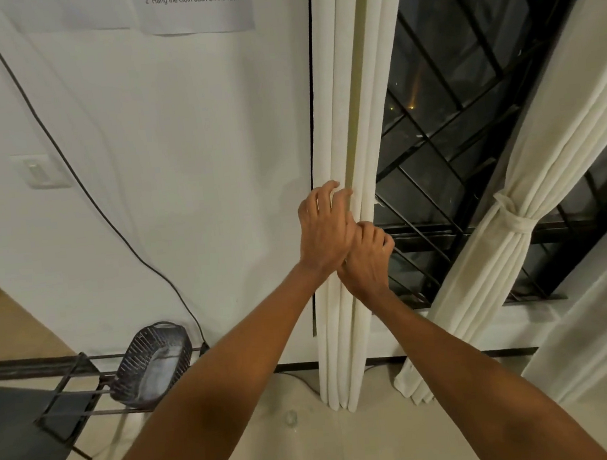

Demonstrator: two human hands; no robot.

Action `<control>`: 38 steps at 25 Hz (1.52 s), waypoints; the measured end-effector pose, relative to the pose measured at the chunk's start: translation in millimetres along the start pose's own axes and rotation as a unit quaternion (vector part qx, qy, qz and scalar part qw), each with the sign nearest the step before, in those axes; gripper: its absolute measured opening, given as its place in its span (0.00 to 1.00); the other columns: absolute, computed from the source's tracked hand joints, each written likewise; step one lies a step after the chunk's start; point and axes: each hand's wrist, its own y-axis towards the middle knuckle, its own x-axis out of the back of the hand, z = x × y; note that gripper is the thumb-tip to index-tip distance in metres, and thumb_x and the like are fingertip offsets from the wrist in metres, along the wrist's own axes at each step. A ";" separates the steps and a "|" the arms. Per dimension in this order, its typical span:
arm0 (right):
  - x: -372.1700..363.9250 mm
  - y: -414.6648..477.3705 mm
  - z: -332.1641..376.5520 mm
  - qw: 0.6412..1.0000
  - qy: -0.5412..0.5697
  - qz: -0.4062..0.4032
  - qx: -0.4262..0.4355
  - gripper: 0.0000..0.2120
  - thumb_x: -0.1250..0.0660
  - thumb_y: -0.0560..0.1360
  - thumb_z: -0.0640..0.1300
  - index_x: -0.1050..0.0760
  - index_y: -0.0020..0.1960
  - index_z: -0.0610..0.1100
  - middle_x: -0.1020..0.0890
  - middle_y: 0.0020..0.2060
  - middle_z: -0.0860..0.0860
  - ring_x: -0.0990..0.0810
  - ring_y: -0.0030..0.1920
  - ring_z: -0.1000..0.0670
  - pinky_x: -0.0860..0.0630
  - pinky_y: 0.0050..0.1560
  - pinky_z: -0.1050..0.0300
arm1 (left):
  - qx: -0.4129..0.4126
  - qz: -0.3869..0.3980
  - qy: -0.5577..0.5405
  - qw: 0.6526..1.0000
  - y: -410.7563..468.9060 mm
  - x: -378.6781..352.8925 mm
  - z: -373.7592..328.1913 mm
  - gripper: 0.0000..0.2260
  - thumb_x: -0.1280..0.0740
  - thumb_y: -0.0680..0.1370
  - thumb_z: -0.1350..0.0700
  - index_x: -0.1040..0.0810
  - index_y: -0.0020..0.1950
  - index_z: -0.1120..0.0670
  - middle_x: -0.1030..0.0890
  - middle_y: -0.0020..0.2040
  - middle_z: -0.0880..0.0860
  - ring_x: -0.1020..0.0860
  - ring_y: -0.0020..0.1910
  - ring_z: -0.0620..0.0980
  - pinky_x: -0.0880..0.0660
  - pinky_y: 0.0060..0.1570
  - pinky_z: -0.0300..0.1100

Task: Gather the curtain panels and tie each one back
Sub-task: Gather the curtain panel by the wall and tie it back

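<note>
Seen from my remote feed off the head camera, the person stands at a dark window (446, 112) fronted by a black grille; both bare arms reach forward and the hands meet on the left curtain panel (343, 114), a cream length already drawn into narrow upright folds beside the window's left edge and hanging down to the floor; the left hand (326, 227) lies higher, its fingers bent and their tips dug into the folds; the right hand (367, 257) sits just beneath and partly under it, fingers curled round the panel's window-side edge, so both hands grasp the fabric; whether either also holds a tie I cannot tell; the right curtain panel (558, 123) slants across the other side of the window, well apart from the hands, gathered and cinched at its waist by a cream tie-back (516, 222); at lower left a dark woven basket (141, 351) rests tilted on a black metal rack (69, 389), with something pale lying inside that I cannot make out; a dark flat pad (14, 439) lies under the rack's near end; on the white wall a switch plate (38, 170) sits near a black cable (64, 152) that runs down towards the rack; a printed sheet (195, 10) hangs at the top of the wall.
</note>
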 end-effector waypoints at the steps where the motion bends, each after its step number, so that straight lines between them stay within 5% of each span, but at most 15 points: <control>1: 4.3 6.1 -1.2 1.000 0.005 -0.008 -0.005 0.18 0.35 0.77 0.53 0.28 0.62 0.45 0.25 0.58 0.46 0.26 0.57 0.44 0.31 0.61 0.43 | -0.004 -0.001 0.013 1.000 9.6 0.7 0.7 0.17 0.39 0.82 0.47 0.24 0.68 0.52 0.26 0.70 0.55 0.28 0.68 0.55 0.29 0.66 0.52; 10: 43.6 41.5 -3.1 0.999 0.002 0.024 0.040 0.34 0.36 0.73 0.54 0.40 0.77 0.53 0.33 0.75 0.48 0.37 0.75 0.37 0.41 0.72 0.28 | 0.014 -0.050 0.109 0.993 54.0 18.3 1.5 0.20 0.37 0.81 0.42 0.27 0.71 0.46 0.27 0.71 0.53 0.29 0.68 0.57 0.31 0.67 0.54; 16: 31.6 73.9 3.5 0.988 -0.025 0.148 0.022 0.39 0.34 0.72 0.62 0.45 0.78 0.56 0.35 0.75 0.45 0.42 0.77 0.31 0.45 0.71 0.21 | 0.028 0.086 0.142 0.986 69.5 26.0 21.2 0.22 0.39 0.82 0.40 0.31 0.75 0.43 0.27 0.72 0.52 0.30 0.71 0.60 0.33 0.67 0.65; 20: 23.2 86.5 -1.1 0.976 -0.032 0.214 0.013 0.35 0.36 0.75 0.62 0.40 0.77 0.51 0.28 0.70 0.44 0.35 0.73 0.34 0.40 0.70 0.27 | 0.056 0.249 0.089 0.963 75.7 23.7 28.3 0.22 0.44 0.83 0.39 0.28 0.73 0.47 0.24 0.68 0.56 0.26 0.65 0.61 0.28 0.61 0.60; 28: -13.4 50.7 -12.2 0.983 0.004 0.183 0.011 0.30 0.39 0.78 0.61 0.29 0.70 0.41 0.20 0.60 0.43 0.23 0.62 0.41 0.26 0.63 0.39 | 0.117 0.220 0.014 0.968 45.1 -17.5 -4.5 0.29 0.43 0.79 0.31 0.22 0.63 0.54 0.18 0.56 0.55 0.20 0.55 0.56 0.20 0.54 0.52; 33: -46.6 16.8 -25.7 0.981 -0.012 0.192 0.029 0.28 0.38 0.80 0.58 0.32 0.73 0.42 0.21 0.64 0.43 0.24 0.67 0.42 0.28 0.68 0.39 | 0.150 0.233 -0.003 0.961 8.9 -52.8 -16.0 0.30 0.38 0.76 0.28 0.20 0.58 0.54 0.17 0.53 0.53 0.18 0.51 0.53 0.19 0.53 0.49; 38: -108.0 -10.1 -48.6 0.977 -0.054 0.201 0.036 0.26 0.39 0.81 0.58 0.32 0.72 0.44 0.23 0.65 0.43 0.26 0.67 0.43 0.31 0.71 0.42 | 0.157 0.221 0.032 0.962 -29.3 -104.4 -12.2 0.18 0.35 0.81 0.42 0.17 0.53 0.56 0.16 0.46 0.54 0.17 0.45 0.53 0.19 0.47 0.46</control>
